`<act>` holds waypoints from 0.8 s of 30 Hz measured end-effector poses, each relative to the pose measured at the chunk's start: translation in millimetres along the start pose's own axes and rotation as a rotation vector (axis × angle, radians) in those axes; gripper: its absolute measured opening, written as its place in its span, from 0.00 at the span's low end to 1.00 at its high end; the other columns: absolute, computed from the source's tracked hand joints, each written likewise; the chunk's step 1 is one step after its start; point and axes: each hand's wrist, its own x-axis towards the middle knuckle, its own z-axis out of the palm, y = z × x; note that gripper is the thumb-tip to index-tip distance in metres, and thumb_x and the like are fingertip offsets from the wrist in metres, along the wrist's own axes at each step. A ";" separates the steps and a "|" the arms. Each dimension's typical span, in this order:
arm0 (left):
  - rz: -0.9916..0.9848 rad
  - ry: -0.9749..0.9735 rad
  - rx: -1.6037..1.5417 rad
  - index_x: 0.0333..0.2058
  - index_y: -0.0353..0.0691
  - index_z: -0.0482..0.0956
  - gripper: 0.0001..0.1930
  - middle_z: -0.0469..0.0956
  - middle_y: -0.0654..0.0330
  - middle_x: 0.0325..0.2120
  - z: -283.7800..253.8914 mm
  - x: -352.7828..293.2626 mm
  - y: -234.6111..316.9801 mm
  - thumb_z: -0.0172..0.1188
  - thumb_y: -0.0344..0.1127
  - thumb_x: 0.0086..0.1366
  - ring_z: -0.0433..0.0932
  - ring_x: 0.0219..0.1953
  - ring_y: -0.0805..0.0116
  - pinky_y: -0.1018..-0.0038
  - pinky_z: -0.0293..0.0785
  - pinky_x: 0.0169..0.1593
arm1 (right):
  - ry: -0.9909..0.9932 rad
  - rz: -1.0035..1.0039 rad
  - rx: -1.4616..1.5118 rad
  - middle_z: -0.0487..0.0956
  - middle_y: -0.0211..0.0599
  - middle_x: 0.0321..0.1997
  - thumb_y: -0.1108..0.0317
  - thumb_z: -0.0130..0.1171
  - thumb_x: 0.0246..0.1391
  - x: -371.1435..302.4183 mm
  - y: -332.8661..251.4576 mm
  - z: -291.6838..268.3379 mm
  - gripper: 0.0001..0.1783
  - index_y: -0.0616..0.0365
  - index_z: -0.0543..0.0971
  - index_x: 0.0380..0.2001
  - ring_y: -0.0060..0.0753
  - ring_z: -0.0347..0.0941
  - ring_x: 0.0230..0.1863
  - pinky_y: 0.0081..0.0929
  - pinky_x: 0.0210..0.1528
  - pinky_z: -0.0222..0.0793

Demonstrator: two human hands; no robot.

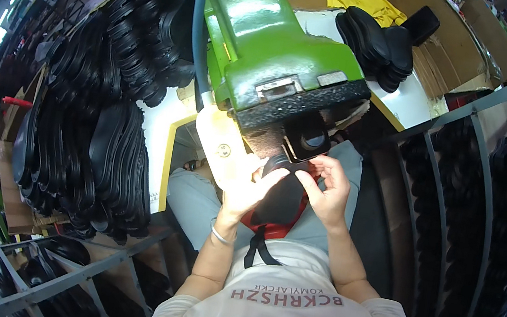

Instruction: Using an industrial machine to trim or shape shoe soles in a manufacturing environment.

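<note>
Between my hands is a black shoe sole, tilted under the head of a green machine. My left hand is closed on the sole's left edge, brightly lit, its thumb across the upper end. On the opposite edge, my right hand pinches with thumb and bent fingers close to the machine's black metal guide. The sole's far end is hidden beneath this guide. A red cloth shows behind the sole, over my lap.
Tall stacks of black soles crowd the left side of the white table. More soles lie at the far right by a yellow cloth and cardboard. Metal racks holding dark pieces flank me. A blue hose hangs beside the machine.
</note>
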 end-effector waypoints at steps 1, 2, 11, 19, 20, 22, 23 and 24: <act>0.040 -0.008 0.050 0.26 0.34 0.81 0.08 0.69 0.71 0.15 -0.2 2.7 4.2 0.71 0.29 0.48 0.59 0.16 0.86 0.85 0.53 0.20 | -0.006 -0.004 -0.002 0.78 0.33 0.31 0.77 0.65 0.45 -0.8 1.7 0.1 0.14 0.63 0.74 0.36 0.21 0.74 0.32 0.17 0.35 0.70; 0.042 -0.002 0.047 0.26 0.34 0.81 0.08 0.69 0.71 0.15 1.0 4.0 3.6 0.71 0.29 0.48 0.59 0.16 0.86 0.85 0.53 0.20 | 0.014 0.014 0.032 0.78 0.33 0.31 0.77 0.65 0.45 -1.5 4.3 -0.8 0.14 0.63 0.74 0.37 0.20 0.74 0.32 0.17 0.35 0.70; -0.075 0.400 -0.290 0.30 0.30 0.77 0.05 0.75 0.63 0.22 29.8 -25.3 -9.6 0.58 0.26 0.59 0.71 0.24 0.78 0.81 0.69 0.30 | -0.160 -0.058 -0.086 0.77 0.37 0.29 0.74 0.65 0.44 18.1 -25.0 7.1 0.15 0.61 0.75 0.37 0.26 0.75 0.29 0.22 0.32 0.71; -0.027 -0.042 -0.564 0.50 0.26 0.69 0.23 0.76 0.45 0.41 26.9 -36.0 -15.0 0.57 0.39 0.63 0.78 0.33 0.66 0.73 0.76 0.40 | 0.162 0.054 -0.039 0.78 0.40 0.31 0.77 0.55 0.46 50.3 -63.7 -114.4 0.19 0.64 0.70 0.45 0.19 0.71 0.21 0.18 0.19 0.67; -0.151 -0.005 -0.544 0.48 0.27 0.71 0.17 0.78 0.47 0.39 24.4 -36.1 -20.4 0.54 0.32 0.64 0.78 0.31 0.68 0.74 0.76 0.38 | 0.344 0.056 0.069 0.77 0.41 0.29 0.80 0.53 0.47 64.0 -66.8 -125.7 0.21 0.63 0.67 0.48 0.15 0.68 0.17 0.14 0.12 0.63; -0.306 -0.001 -0.407 0.44 0.28 0.73 0.12 0.79 0.49 0.35 26.0 -31.5 -33.3 0.53 0.28 0.64 0.78 0.28 0.71 0.76 0.77 0.35 | 0.500 -0.053 0.331 0.77 0.46 0.32 0.80 0.49 0.48 96.5 -63.9 -139.7 0.28 0.61 0.60 0.56 0.26 0.74 0.18 0.18 0.14 0.71; -0.322 0.019 -0.416 0.41 0.28 0.75 0.10 0.80 0.51 0.31 28.9 -26.6 -38.0 0.54 0.28 0.64 0.77 0.26 0.72 0.78 0.77 0.32 | 0.515 -0.093 0.427 0.77 0.48 0.33 0.79 0.49 0.49 118.4 -59.1 -140.5 0.30 0.60 0.58 0.58 0.29 0.75 0.19 0.21 0.16 0.73; -0.309 0.023 -0.414 0.41 0.28 0.75 0.10 0.80 0.51 0.31 30.3 -22.9 -42.4 0.54 0.28 0.64 0.77 0.26 0.72 0.78 0.77 0.32 | 0.532 -0.130 0.524 0.76 0.49 0.33 0.78 0.49 0.49 142.3 -49.1 -137.7 0.33 0.59 0.55 0.60 0.32 0.76 0.20 0.23 0.17 0.75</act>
